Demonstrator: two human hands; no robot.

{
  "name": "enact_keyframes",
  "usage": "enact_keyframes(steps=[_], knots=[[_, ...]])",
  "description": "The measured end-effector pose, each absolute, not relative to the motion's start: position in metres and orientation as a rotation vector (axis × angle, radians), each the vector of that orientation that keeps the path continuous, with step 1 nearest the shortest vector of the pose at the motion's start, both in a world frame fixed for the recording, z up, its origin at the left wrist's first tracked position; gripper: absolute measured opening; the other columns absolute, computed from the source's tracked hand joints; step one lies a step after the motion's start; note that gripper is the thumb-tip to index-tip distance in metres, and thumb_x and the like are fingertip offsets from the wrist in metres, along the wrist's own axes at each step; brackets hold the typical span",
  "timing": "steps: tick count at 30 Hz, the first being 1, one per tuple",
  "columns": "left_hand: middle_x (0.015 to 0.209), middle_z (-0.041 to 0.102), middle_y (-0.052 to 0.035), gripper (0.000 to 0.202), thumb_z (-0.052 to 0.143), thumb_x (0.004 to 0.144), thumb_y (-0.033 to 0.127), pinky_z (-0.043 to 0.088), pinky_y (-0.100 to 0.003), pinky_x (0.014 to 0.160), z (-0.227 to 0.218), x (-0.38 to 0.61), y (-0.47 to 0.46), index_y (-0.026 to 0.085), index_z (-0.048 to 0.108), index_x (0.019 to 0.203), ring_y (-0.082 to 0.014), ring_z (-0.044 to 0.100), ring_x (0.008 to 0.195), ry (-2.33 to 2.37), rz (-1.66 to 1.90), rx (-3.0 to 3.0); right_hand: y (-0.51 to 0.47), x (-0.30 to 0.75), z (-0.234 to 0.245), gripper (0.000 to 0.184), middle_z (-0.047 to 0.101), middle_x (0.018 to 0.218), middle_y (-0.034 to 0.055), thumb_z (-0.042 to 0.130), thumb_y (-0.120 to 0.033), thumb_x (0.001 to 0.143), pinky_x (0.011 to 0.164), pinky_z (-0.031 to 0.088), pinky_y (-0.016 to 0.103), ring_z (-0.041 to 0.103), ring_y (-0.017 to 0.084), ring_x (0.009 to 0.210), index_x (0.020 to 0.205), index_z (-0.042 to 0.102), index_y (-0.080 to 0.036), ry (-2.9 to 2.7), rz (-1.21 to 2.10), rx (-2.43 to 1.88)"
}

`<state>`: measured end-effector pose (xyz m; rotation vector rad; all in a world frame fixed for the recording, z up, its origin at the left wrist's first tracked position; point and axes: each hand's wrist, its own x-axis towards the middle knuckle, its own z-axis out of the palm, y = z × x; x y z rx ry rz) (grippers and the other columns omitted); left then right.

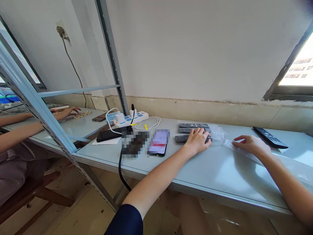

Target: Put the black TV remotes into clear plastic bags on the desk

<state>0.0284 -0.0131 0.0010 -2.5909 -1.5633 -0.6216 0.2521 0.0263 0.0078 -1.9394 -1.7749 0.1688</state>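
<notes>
A bright window (299,70) adjoins a white wall (190,49) above tiled flooring (80,209)

Bright daylight comes in through the window (299,73) up and right of the right fingers (239,139), making it nearly white. A soft shadow lies on the table (207,173) below those fingers, with shiny spots to their right. Left of the left fingers (199,131), blocky squares hide part of the lit smartphone (158,143). Farther left, the metal post (31,93) looks stretched.

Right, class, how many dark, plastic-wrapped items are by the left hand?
3 visible, in a row: the farthest item, the middle item, and the nearest item, partly covered by the left hand. Others may be hidden.
</notes>
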Motion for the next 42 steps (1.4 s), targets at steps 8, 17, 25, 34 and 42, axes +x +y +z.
enact_keyframes(steps=[8, 17, 25, 34, 42], knots=[[0.122, 0.06, -0.007, 0.031, 0.042, 0.092, 0.024, 0.038, -0.037, 0.101, 0.004, 0.025, -0.013, 0.019, 0.054, 0.12, -0.0208, 0.052, 0.116, -1.503, -0.65, -2.627, 0.003, 0.22, 0.036, 0.017, 0.066, 0.083, 0.0099, 0.056, -0.036, 0.072, 0.066, 0.043, 0.038, 0.059, 0.026, 0.074, 0.076, 0.064, -0.021, -1.437, 0.232, -1.774], [0.138, 0.048, -0.0096, 0.044, 0.051, 0.091, 0.033, 0.037, -0.035, 0.102, 0.008, 0.033, -0.024, 0.023, 0.043, 0.134, -0.0224, 0.044, 0.126, -1.153, -0.633, -2.608, -0.001, 0.203, 0.025, 0.057, 0.059, 0.067, 0.0003, 0.079, -0.06, 0.038, 0.049, 0.037, 0.026, 0.046, 0.012, 0.056, 0.077, 0.063, -0.021, -1.307, 0.89, -1.251], [0.136, 0.048, -0.0103, 0.046, 0.044, 0.094, 0.033, 0.037, -0.033, 0.102, 0.006, 0.035, -0.026, 0.023, 0.039, 0.139, -0.0221, 0.046, 0.124, -1.1, -0.65, -2.56, 0.009, 0.212, 0.024, 0.056, 0.064, 0.074, 0.0005, 0.074, -0.061, 0.048, 0.051, 0.049, 0.028, 0.059, 0.017, 0.062, 0.093, 0.063, -0.028, -1.32, 0.946, -1.201], [0.123, 0.058, -0.0071, 0.032, 0.032, 0.097, 0.022, 0.038, -0.034, 0.098, 0.007, 0.037, -0.023, 0.023, 0.062, 0.109, -0.0203, 0.049, 0.119, -1.007, -0.583, -2.536, 0.004, 0.197, 0.015, 0.052, 0.068, 0.092, 0.007, 0.072, -0.052, 0.048, 0.065, 0.055, 0.032, 0.066, 0.023, 0.082, 0.09, 0.062, -0.024, -1.553, 1.038, -1.217], [0.127, 0.055, -0.0067, 0.04, 0.032, 0.085, -0.002, 0.038, -0.032, 0.096, 0.011, 0.024, -0.013, 0.02, 0.058, 0.105, -0.0185, 0.048, 0.12, -1.342, -0.629, -2.491, 0.004, 0.224, 0.031, 0.02, 0.063, 0.099, 0.0129, 0.051, -0.027, 0.07, 0.094, 0.043, 0.046, 0.058, 0.032, 0.104, 0.087, 0.061, -0.02, -1.307, 0.227, -1.778]])
